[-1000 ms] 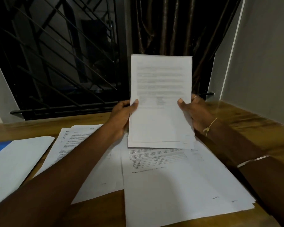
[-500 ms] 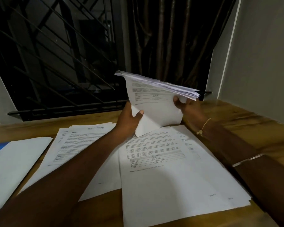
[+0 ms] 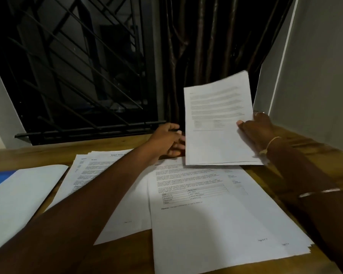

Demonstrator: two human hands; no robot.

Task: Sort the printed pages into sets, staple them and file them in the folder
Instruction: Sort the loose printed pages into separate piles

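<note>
While the right hand (image 3: 255,131) pinches a sheaf (image 3: 216,125) up over the desk (image 3: 285,175), the left hand (image 3: 166,141) sits curled by its edge, can't tell if it's gripping anything. A pile (image 3: 216,224) lies below, folder (image 3: 18,194) far left.

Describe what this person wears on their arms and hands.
Both forearms are bare, with no sleeves in view. The right hand has a ring on one finger, a thin yellowish thread bracelet at the wrist and a slim metal bangle further up. Nothing visible is worn on the left hand.
</note>
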